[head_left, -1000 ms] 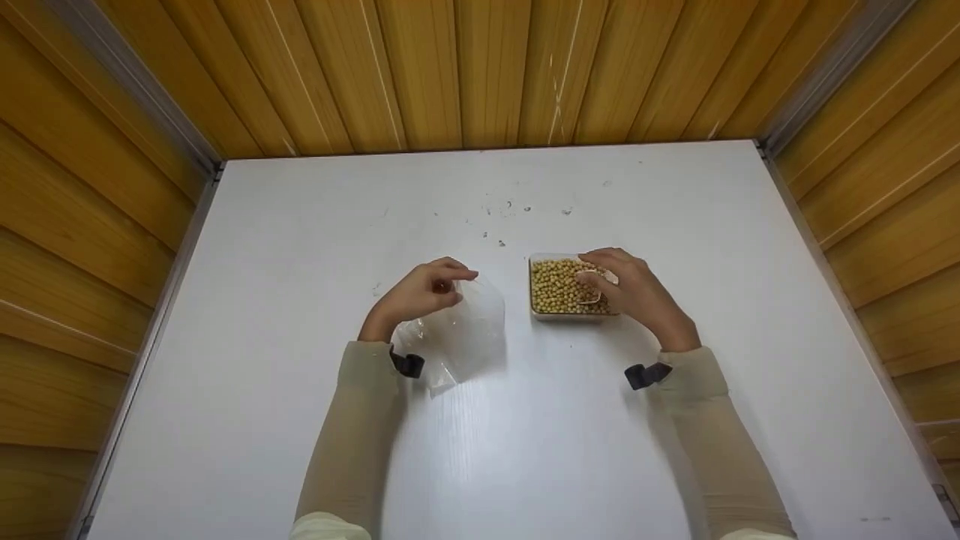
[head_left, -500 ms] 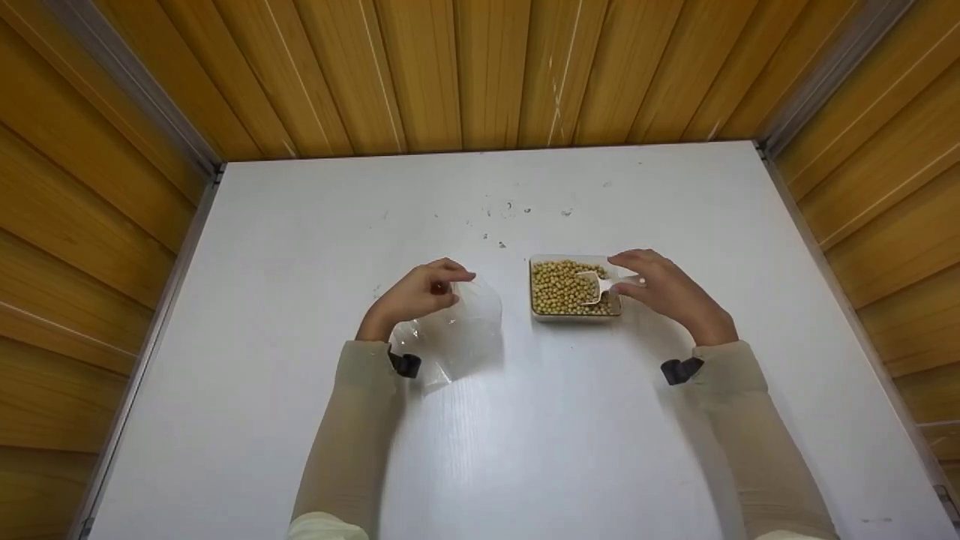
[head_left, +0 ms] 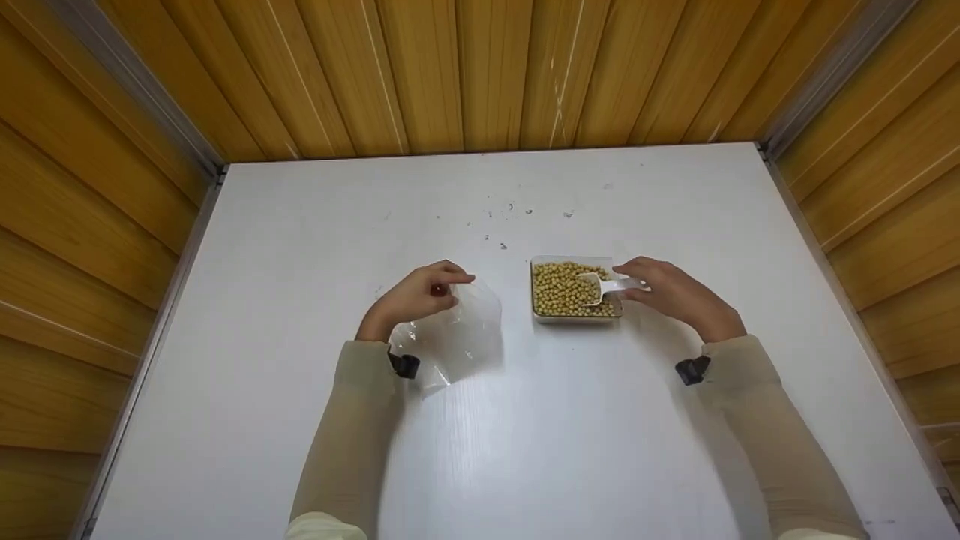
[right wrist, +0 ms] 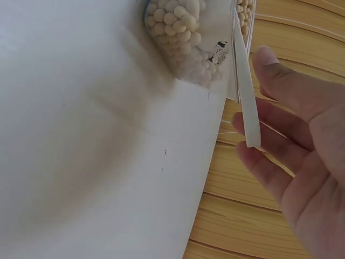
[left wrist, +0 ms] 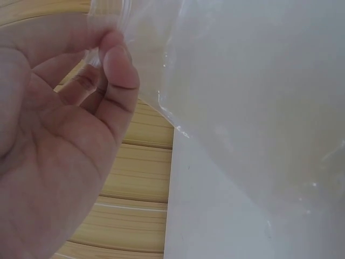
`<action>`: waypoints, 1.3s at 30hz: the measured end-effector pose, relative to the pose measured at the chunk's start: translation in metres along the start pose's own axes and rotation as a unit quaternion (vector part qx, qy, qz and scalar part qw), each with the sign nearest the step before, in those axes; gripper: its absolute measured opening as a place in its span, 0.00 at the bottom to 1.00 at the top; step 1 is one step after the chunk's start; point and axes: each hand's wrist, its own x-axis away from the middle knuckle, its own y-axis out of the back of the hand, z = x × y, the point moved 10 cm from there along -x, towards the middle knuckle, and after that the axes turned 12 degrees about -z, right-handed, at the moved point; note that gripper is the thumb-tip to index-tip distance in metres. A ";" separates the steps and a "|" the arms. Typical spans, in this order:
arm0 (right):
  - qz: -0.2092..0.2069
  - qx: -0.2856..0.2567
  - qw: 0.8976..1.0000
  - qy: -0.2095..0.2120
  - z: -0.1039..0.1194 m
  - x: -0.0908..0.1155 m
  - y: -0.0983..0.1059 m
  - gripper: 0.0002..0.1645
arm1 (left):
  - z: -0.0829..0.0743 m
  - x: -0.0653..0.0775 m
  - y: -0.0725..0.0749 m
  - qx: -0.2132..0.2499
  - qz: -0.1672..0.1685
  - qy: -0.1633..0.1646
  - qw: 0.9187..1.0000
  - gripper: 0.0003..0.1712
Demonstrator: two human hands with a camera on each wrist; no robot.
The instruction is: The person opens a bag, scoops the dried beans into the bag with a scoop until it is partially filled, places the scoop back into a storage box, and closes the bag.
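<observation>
Around the table: from my seat I see wood-grain panels (head_left: 491,75) at 12, 9 and 3 o'clock, closing in the white tabletop (head_left: 480,465).
In the way: a black wrist mount (head_left: 406,366) overlaps the bag's edge at 7 o'clock; the right hand covers the far end of the scoop in my head view.
Marks: dark specks (head_left: 503,246) dot the tabletop around 12 o'clock.
Writing: a small black-and-white patch (right wrist: 219,52) shows on the container's side, too blurred for me to read.
Container: clear, rectangular box (head_left: 574,319), at 3 o'clock from the bag and apart from it, filled with round yellow beans (head_left: 556,289).
Scoop: white-handled scoop (head_left: 611,286), its mouth in the beans, handle toward 3 o'clock.
Bag: thin, crinkled, see-through plastic bag (head_left: 469,337), at 5 o'clock from the left hand.
Left grip: left hand (head_left: 411,298) pinches the bag's top edge between thumb and fingers.
Right grip: right hand (head_left: 679,296) has thumb and fingers apart around the scoop handle; I cannot tell whether the fingers touch it.
</observation>
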 end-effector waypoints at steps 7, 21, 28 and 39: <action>0.020 0.014 1.000 -0.009 -0.002 -0.002 -0.009 0.25 | 0.002 0.000 -0.002 0.007 0.000 0.000 1.000 0.23; 0.021 -0.002 1.000 0.015 0.002 -0.005 -0.018 0.19 | 0.003 0.000 -0.001 0.003 -0.001 0.002 1.000 0.23; 0.029 0.000 0.999 0.038 0.009 -0.007 -0.017 0.21 | 0.004 0.001 -0.003 0.003 0.004 0.008 1.000 0.23; 0.051 0.010 0.997 0.063 0.015 -0.006 -0.026 0.19 | 0.007 0.001 -0.004 -0.005 -0.001 0.013 1.000 0.23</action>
